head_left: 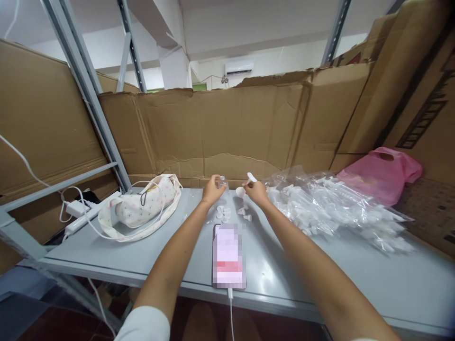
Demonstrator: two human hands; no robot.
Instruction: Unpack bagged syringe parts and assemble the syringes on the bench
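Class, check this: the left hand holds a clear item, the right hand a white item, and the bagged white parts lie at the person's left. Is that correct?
The side is wrong: the head view shows the bagged white parts at the person's right. The left hand does hold a clear item, the right hand a white item.

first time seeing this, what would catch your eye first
Probably the bright pink bag on the right, vivid against the brown cardboard. Next, the phone lying front and centre. Beyond it, the left hand holds a small clear item and the right hand a white piece.
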